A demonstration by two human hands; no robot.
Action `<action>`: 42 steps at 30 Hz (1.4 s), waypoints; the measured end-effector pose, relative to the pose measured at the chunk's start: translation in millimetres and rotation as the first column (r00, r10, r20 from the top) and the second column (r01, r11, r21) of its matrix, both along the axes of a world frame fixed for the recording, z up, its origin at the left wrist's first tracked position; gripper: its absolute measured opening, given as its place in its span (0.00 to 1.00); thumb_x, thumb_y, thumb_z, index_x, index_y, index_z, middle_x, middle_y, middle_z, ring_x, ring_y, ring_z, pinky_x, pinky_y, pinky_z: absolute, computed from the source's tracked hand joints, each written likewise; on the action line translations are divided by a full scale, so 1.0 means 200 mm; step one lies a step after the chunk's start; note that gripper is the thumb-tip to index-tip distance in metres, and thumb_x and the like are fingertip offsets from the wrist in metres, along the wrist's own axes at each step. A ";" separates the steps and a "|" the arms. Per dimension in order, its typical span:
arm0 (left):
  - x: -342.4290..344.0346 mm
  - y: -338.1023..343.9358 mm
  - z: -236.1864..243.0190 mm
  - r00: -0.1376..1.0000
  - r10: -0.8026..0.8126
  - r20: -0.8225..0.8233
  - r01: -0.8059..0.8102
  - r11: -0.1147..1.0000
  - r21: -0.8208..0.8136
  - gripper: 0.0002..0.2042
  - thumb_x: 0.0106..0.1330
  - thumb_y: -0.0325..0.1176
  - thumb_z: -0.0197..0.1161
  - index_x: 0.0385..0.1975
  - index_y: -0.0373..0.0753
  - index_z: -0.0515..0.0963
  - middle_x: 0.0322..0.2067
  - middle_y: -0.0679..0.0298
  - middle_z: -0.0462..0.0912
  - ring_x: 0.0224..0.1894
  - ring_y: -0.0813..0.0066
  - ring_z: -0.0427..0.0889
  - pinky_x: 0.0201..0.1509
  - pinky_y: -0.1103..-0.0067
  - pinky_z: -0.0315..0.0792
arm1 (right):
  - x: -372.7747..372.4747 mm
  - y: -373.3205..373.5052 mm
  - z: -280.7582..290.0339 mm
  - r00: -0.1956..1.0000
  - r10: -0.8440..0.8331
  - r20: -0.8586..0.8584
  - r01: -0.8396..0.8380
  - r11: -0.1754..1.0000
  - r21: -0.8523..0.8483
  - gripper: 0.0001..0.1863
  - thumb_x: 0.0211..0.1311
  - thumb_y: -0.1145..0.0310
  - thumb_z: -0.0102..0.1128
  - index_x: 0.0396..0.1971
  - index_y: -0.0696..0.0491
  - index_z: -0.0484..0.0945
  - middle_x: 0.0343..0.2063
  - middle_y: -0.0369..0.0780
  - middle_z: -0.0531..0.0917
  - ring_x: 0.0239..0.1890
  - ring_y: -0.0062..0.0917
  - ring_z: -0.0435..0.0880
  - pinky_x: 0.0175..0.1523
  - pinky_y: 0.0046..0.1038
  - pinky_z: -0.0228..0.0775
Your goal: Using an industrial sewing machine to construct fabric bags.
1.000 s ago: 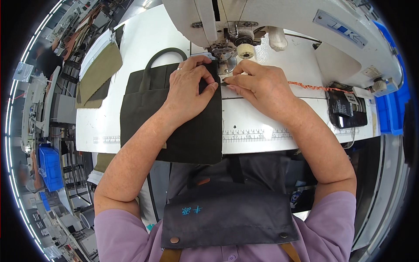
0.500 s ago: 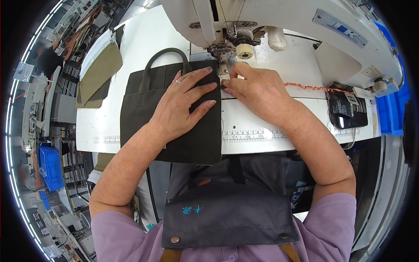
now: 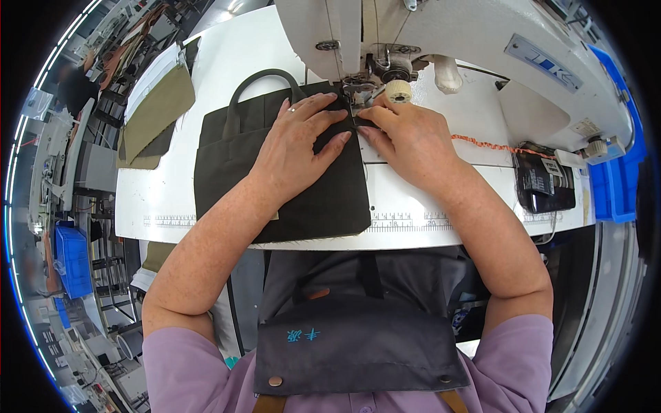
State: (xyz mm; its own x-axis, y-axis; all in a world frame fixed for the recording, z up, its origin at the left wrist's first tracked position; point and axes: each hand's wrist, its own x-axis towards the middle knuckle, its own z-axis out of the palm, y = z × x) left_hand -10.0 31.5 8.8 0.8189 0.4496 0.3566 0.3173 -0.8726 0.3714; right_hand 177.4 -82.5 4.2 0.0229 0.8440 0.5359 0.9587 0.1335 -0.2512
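A dark olive fabric bag panel (image 3: 317,203) with a looped handle (image 3: 239,98) lies on the white table, its upper right corner beside the needle area of a sewing machine (image 3: 441,41). My left hand (image 3: 289,148) rests on the panel with fingers stretched and slightly apart, fingertips close to its right edge. Just right of that edge, my right hand (image 3: 420,141) pinches a small dark fabric piece (image 3: 363,122) between thumb and forefinger, against the panel's side. The fingertips partly cover this piece. The presser foot (image 3: 358,100) sits just beyond them.
A printed ruler strip (image 3: 406,221) runs along the table's front edge. Olive fabric pieces (image 3: 155,120) lie at the left. On the right are an orange coiled cord (image 3: 489,144), a dark phone-like object (image 3: 547,184) and a blue bin (image 3: 613,193).
The panel has turned slightly, its lower edge shifting right and away from me. Both hands moved a little with it, and the right fingers now meet the panel's edge near the presser foot.
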 end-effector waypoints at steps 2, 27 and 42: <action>0.01 0.01 0.00 1.000 0.000 0.004 0.000 1.000 -0.005 0.17 0.69 0.40 0.66 0.53 0.39 0.82 0.62 0.56 0.78 0.65 0.52 0.76 0.73 0.48 0.61 | 0.01 -0.04 0.06 0.999 -0.026 -0.039 0.023 0.997 -0.073 0.13 0.60 0.57 0.70 0.36 0.52 0.85 0.35 0.38 0.82 0.33 0.35 0.87 0.37 0.37 0.79; 0.03 0.13 -0.01 0.993 -0.116 0.014 0.116 0.993 -0.003 0.17 0.66 0.39 0.69 0.52 0.40 0.84 0.59 0.54 0.79 0.65 0.56 0.75 0.73 0.47 0.62 | 0.03 0.01 0.02 0.998 0.008 0.061 0.005 0.978 -0.208 0.20 0.52 0.66 0.72 0.48 0.46 0.87 0.42 0.41 0.82 0.38 0.35 0.87 0.41 0.37 0.80; 0.04 0.18 -0.04 0.989 -0.144 0.018 0.143 0.989 0.039 0.17 0.67 0.42 0.68 0.52 0.41 0.84 0.60 0.54 0.79 0.65 0.55 0.75 0.73 0.50 0.62 | 0.02 0.00 0.02 0.996 -0.002 0.086 0.018 0.984 -0.179 0.20 0.53 0.66 0.72 0.49 0.46 0.86 0.43 0.41 0.81 0.37 0.34 0.88 0.40 0.37 0.80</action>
State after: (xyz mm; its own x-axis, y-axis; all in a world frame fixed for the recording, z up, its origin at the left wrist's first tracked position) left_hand -2.8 67.9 1.7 0.8663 0.3137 0.3888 0.1801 -0.9220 0.3427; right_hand 180.8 -83.1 9.2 -0.0075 0.9266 0.3760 0.9786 0.0841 -0.1877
